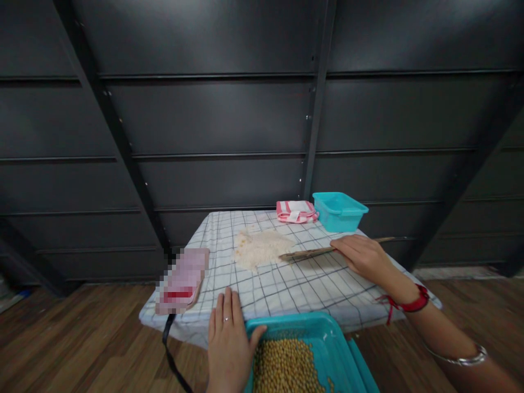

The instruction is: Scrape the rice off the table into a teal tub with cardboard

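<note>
My left hand point(230, 338) lies flat at the front edge of the cloth, fingers stretched out. Its thumb rests over the rim of a teal tray point(333, 338) that holds many round yellow beans point(284, 365). Over the right side of the table, my right hand point(362, 255) is closed around a long, thin brown wooden stick point(309, 252) with a flatter, wider end. That end reaches left to the edge of a spread, pale, grainy heap point(264, 248) on the cloth. Whether the heap is flour or fine grain, I cannot tell.
A checked white cloth point(295, 289) covers the table. At the back stand a folded pink-striped towel point(295, 212) and a teal container point(340, 213). A blurred-out pink object point(184, 278) with a black strap point(170, 349) lies at the left edge. A dark panelled wall point(221, 120) rises behind.
</note>
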The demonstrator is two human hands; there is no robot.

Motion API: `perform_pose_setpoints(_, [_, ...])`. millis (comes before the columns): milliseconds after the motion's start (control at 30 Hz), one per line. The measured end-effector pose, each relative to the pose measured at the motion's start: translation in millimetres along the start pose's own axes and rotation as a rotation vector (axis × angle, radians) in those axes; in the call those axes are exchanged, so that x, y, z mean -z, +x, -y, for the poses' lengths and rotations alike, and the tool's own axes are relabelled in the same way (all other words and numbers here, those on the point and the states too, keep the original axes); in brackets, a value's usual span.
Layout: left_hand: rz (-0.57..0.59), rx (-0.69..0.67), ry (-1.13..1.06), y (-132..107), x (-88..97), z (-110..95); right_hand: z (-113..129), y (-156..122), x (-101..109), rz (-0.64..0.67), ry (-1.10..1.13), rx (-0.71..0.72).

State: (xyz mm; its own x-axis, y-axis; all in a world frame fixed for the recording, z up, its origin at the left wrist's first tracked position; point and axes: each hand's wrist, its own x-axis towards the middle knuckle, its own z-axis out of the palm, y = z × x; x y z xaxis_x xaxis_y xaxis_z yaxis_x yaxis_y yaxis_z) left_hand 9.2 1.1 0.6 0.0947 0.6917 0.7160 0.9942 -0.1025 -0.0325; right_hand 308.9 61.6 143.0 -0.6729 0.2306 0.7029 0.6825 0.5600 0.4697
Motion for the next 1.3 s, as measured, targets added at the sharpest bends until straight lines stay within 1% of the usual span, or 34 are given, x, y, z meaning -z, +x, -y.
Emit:
perform_pose_setpoints(200, [0.044,0.035,-0.031,-1,-1.9,-1,6,0,10,-0.017,-0.010,0.025])
perform_pose_setpoints(333, [0.050,0.036,-0.048,-1,-1.2,-1,3,1,7,-0.030,-0.061,0.020])
perform_pose_setpoints(500, [0.042,0.026,-0.019,0,-0.7,0,2,2,2,0.024,-0.024,0.034])
perform_pose_setpoints(667, [0.033,-0.007,0.009,1,1.0,0,7,1,13,0.007,-0.007,0.051])
perform_pose_setpoints(800, [0.087,0.004,0.011,1,3.6,0,9,0,20,-0.016,-0.016,0.048])
perform_pose_setpoints(933, [0.115,0.014,0.004,2,5.2,0,11,1,20,-0.013,-0.016,0.057])
perform_pose_setpoints(1067, [0.111,0.019,0.009,2,4.3,0,15,1,21,-0.011,-0.001,0.065])
perform_pose_setpoints(1300, [0.075,0.032,-0.006,0,1.1,-1,21,5,33,-0.027,0.036,0.078])
